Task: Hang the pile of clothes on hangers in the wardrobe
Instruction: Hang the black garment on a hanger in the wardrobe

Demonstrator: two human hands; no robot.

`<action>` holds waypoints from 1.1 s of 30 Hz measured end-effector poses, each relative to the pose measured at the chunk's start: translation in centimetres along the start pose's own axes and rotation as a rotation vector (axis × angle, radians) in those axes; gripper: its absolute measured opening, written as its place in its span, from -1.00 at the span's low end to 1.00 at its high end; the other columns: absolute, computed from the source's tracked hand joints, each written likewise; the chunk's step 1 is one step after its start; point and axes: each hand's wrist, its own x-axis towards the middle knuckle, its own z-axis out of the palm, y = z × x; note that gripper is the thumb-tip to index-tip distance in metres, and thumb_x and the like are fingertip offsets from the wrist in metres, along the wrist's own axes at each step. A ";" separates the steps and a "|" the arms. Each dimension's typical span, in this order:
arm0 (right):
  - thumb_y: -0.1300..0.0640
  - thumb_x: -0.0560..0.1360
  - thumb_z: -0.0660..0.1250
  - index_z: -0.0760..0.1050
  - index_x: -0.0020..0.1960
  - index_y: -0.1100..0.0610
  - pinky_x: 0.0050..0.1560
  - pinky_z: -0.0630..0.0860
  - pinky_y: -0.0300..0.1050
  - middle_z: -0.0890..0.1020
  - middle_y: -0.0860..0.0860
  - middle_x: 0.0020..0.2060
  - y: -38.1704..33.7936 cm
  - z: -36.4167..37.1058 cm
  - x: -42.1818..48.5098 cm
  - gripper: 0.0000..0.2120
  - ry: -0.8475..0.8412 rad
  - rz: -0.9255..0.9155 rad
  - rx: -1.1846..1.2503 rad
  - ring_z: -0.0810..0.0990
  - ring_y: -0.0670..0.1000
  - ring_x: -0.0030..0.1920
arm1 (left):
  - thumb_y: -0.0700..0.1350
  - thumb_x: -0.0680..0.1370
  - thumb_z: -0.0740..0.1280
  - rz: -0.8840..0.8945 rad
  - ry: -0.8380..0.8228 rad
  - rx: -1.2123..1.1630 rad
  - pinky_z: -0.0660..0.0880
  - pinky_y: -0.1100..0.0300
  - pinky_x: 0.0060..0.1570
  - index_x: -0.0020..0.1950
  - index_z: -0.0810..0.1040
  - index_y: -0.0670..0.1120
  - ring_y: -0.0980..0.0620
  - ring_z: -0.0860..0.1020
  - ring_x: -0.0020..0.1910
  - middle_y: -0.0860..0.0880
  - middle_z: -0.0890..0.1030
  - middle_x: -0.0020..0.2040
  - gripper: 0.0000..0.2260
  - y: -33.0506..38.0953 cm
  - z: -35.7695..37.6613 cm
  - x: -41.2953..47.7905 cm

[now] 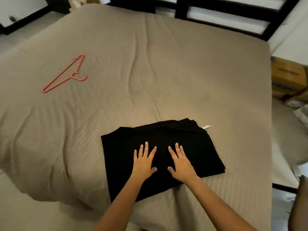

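Squarely on a folded black garment [191, 144] rest both hands, palms down, gripping nothing. The left hand [144, 161] and the right hand [180, 162] lie side by side on its near half, fingers straight and spread, thumbs pointing toward each other without touching. A gold ring [140, 155] sits on one finger of the left hand.

The garment lies flat on a bed [150, 72] covered in a tan, wrinkled sheet. A small white tag [206, 127] pokes out from the garment's far right corner; any print on it is too small to read. Well apart from the garment, far off to its left, a red plastic hanger [65, 75] lies flat on the sheet. To the right of the garment, past the bed's edge, stand cardboard boxes [286, 75]; one carries a dark printed word, too blurred to make out.
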 end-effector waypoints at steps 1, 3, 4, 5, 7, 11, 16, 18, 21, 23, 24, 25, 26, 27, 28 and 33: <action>-0.05 0.53 0.27 -0.21 0.54 0.00 0.50 -0.04 0.02 -0.21 0.10 0.53 0.5 0.3 0.9 -0.19 -0.035 -0.014 -0.056 -0.23 0.14 0.52 | 0.15 0.53 0.26 -0.035 -0.012 -0.013 -0.17 -0.17 0.45 0.53 -0.22 0.11 -0.17 -0.21 0.52 -0.14 -0.27 0.54 -0.22 0.1 0.7 0.5; -0.10 0.53 0.24 -0.24 0.54 0.00 0.49 -0.09 0.06 -0.21 0.13 0.52 1.0 0.9 2.2 -0.19 -0.090 -0.001 -0.140 -0.23 0.19 0.52 | 0.19 0.53 0.24 -0.084 -0.062 -0.059 -0.19 -0.19 0.44 0.52 -0.24 0.15 -0.16 -0.22 0.52 -0.10 -0.26 0.54 -0.23 -0.3 1.6 1.1; -0.12 0.53 0.22 -0.24 0.54 0.00 0.49 -0.10 0.07 -0.20 0.15 0.52 1.1 1.7 2.7 -0.20 -0.113 0.029 -0.163 -0.21 0.20 0.52 | 0.21 0.52 0.24 -0.081 -0.061 -0.104 -0.18 -0.18 0.44 0.52 -0.23 0.17 -0.15 -0.20 0.53 -0.08 -0.25 0.55 -0.23 -0.9 2.0 1.2; -0.12 0.53 0.21 -0.24 0.54 0.00 0.49 -0.09 0.07 -0.19 0.15 0.53 1.2 2.2 3.0 -0.20 -0.121 0.051 -0.175 -0.19 0.20 0.52 | 0.25 0.49 0.25 -0.050 -0.039 -0.132 -0.14 -0.18 0.44 0.51 -0.23 0.20 -0.14 -0.16 0.53 -0.06 -0.22 0.55 -0.21 -1.3 2.5 1.2; -0.12 0.52 0.21 -0.24 0.54 -0.02 0.48 -0.06 0.06 -0.18 0.14 0.53 0.6 2.4 3.6 -0.20 -0.120 0.094 -0.233 -0.16 0.19 0.52 | 0.39 0.31 0.33 -0.008 0.011 -0.120 0.15 -0.24 0.36 0.51 -0.18 0.21 -0.15 0.16 0.50 -0.05 0.02 0.56 -0.04 -1.9 2.7 1.2; -0.14 0.48 0.29 -0.23 0.53 -0.11 0.49 -0.02 0.03 -0.20 0.08 0.53 0.5 2.2 5.8 -0.14 -0.201 0.108 -0.155 -0.13 0.14 0.53 | 0.39 0.32 0.32 0.067 -0.054 -0.217 0.16 -0.23 0.36 0.47 -0.30 0.27 -0.15 0.18 0.49 -0.06 0.11 0.55 -0.03 -3.4 1.6 1.6; -0.04 0.64 0.01 0.05 0.52 0.18 0.46 -0.09 -0.12 0.04 0.15 0.52 -3.9 -1.9 10.0 -0.48 -0.258 0.072 -0.505 0.01 0.11 0.52 | 0.10 0.51 0.28 0.089 0.046 -0.343 0.17 -0.09 0.36 0.50 0.15 0.03 -0.17 0.20 0.42 -0.10 0.17 0.49 -0.40 -10.5 -2.9 4.1; 0.09 0.64 0.07 0.23 0.42 0.24 0.31 0.25 -0.15 0.33 0.16 0.40 -8.1 -4.9 13.1 -0.60 -0.091 0.008 -0.236 0.30 0.11 0.41 | 0.15 0.48 0.16 -0.034 0.150 -0.429 0.22 0.01 0.35 0.48 0.20 -0.02 -0.14 0.26 0.40 -0.12 0.27 0.43 -0.41 -16.6 -5.5 6.4; 0.00 0.55 0.21 0.35 0.34 0.12 0.18 0.40 -0.13 0.48 0.09 0.28 -15.9 -7.0 19.9 -0.60 -0.129 0.107 -0.169 0.47 0.08 0.28 | 0.07 0.49 0.20 -0.188 0.259 -0.499 0.22 0.11 0.37 0.48 0.21 -0.09 -0.12 0.29 0.39 -0.13 0.31 0.41 -0.41 -27.8 -9.2 11.0; 0.09 0.54 0.24 0.26 0.41 0.13 0.24 0.31 -0.20 0.44 0.09 0.33 -22.6 -7.2 24.6 -0.54 -0.043 -0.088 -0.109 0.42 0.06 0.33 | -0.04 0.52 0.28 -0.262 0.345 -0.497 0.22 0.12 0.36 0.48 0.20 -0.13 -0.13 0.30 0.39 -0.14 0.29 0.42 -0.44 -35.5 -11.2 13.9; 0.14 0.52 0.26 0.21 0.44 0.15 0.28 0.24 -0.25 0.38 0.09 0.37 -25.9 -7.1 27.5 -0.49 0.022 -0.193 -0.074 0.37 0.05 0.37 | -0.07 0.52 0.28 -0.291 0.387 -0.480 0.21 0.11 0.36 0.48 0.20 -0.14 -0.13 0.29 0.40 -0.15 0.28 0.43 -0.44 -39.2 -12.2 15.5; 0.17 0.51 0.26 0.16 0.46 0.17 0.33 0.16 -0.29 0.32 0.10 0.42 -29.0 -6.7 30.3 -0.44 0.048 -0.284 -0.053 0.29 0.04 0.42 | -0.09 0.53 0.27 -0.315 0.420 -0.461 0.19 0.10 0.38 0.49 0.18 -0.16 -0.13 0.26 0.42 -0.17 0.25 0.45 -0.43 -42.6 -13.0 17.1; 0.19 0.49 0.27 0.12 0.48 0.17 0.37 0.09 -0.30 0.24 0.10 0.46 -32.2 -6.6 33.0 -0.39 0.054 -0.352 -0.054 0.21 0.02 0.47 | -0.12 0.54 0.25 -0.336 0.443 -0.449 0.15 0.09 0.40 0.50 0.14 -0.18 -0.13 0.21 0.46 -0.20 0.20 0.48 -0.43 -45.8 -13.8 18.8; 0.20 0.48 0.28 0.08 0.50 0.15 0.41 0.03 -0.30 0.16 0.10 0.50 -35.0 -6.0 35.7 -0.34 0.050 -0.411 -0.057 0.13 0.01 0.50 | -0.14 0.56 0.23 -0.357 0.455 -0.441 0.11 0.07 0.42 0.52 0.09 -0.19 -0.14 0.15 0.49 -0.21 0.14 0.51 -0.43 -48.6 -14.6 20.4; 0.20 0.47 0.29 0.05 0.52 0.12 0.43 0.00 -0.27 0.10 0.11 0.52 -37.4 -5.3 38.3 -0.30 0.029 -0.437 -0.057 0.07 0.02 0.52 | -0.17 0.57 0.19 -0.368 0.464 -0.426 0.07 0.05 0.44 0.53 0.04 -0.21 -0.14 0.09 0.51 -0.22 0.08 0.53 -0.43 -51.1 -15.3 21.9; 0.05 0.45 0.39 -0.11 0.55 0.02 0.48 -0.01 0.04 -0.09 0.13 0.54 -43.6 1.1 45.8 -0.13 -0.226 -0.365 -0.282 -0.07 0.13 0.53 | -0.22 0.60 0.11 -0.388 0.439 -0.352 -0.03 0.01 0.48 0.54 0.00 -0.21 -0.16 0.01 0.53 -0.20 0.04 0.54 -0.47 -59.9 -16.2 27.4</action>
